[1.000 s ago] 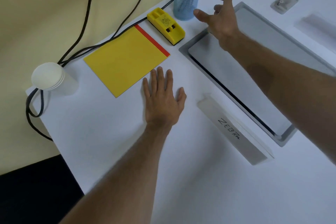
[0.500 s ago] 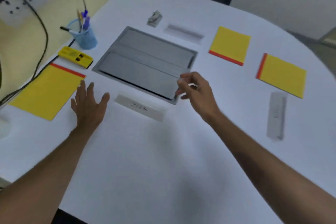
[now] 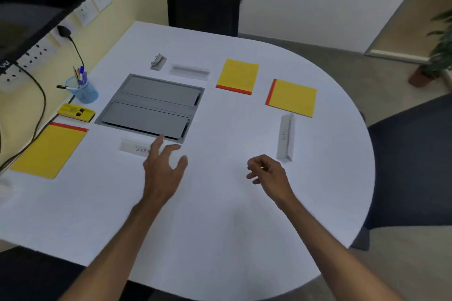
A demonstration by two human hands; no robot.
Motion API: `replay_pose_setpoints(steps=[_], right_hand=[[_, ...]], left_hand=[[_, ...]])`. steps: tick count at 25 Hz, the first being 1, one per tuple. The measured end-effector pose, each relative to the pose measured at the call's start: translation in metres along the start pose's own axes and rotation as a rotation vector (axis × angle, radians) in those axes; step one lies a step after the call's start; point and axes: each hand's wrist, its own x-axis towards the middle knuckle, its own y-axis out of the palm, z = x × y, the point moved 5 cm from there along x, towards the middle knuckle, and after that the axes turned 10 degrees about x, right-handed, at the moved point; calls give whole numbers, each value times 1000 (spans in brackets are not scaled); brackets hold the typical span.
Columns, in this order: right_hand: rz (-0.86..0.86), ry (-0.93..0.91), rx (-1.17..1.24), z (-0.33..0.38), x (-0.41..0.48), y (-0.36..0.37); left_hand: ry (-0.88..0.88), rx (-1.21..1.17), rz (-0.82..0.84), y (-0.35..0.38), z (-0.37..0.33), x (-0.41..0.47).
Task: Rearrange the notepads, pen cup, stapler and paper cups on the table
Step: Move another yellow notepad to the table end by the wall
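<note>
Three yellow notepads with red edges lie on the white table (image 3: 220, 215): one at the left (image 3: 49, 150), one at the back middle (image 3: 237, 76) and one at the right (image 3: 292, 98). A blue mesh pen cup (image 3: 85, 91) with pens stands at the left edge, and the yellow stapler (image 3: 76, 112) lies just in front of it. A blurred white shape at the far left edge (image 3: 5, 189) may be the paper cups. My left hand (image 3: 163, 168) hovers with fingers spread over a white name card. My right hand (image 3: 267, 175) hangs loosely curled and empty.
A grey cable hatch (image 3: 151, 107) is set into the table centre. White name cards lie near my left hand (image 3: 133, 148), at the right (image 3: 285, 138) and at the back (image 3: 189, 71), beside a small grey clip (image 3: 158, 61). Cables, wall sockets and a monitor stand at the left; chairs at the back and right.
The view has swung up and right, showing the whole table. My left hand has left the spot beside the left notepad and moved right. My right hand has pulled back from the pen cup towards me.
</note>
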Motion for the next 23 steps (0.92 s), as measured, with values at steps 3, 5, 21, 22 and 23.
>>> replay_pose_setpoints(steps=[3, 5, 21, 22, 23], right_hand=[[-41, 1, -4, -7, -35, -33], [-81, 0, 3, -9, -58, -54], [-372, -49, 24, -18, -201, -215], [-391, -56, 22, -17, -201, -224], [-410, -62, 18, -14, -199, -233]], left_hand=[[48, -47, 69, 17, -38, -32], [84, -78, 103, 27, -57, -53], [297, -81, 303, 74, -174, -192], [309, -84, 308, 79, -183, -190], [320, -85, 311, 85, -192, -186]])
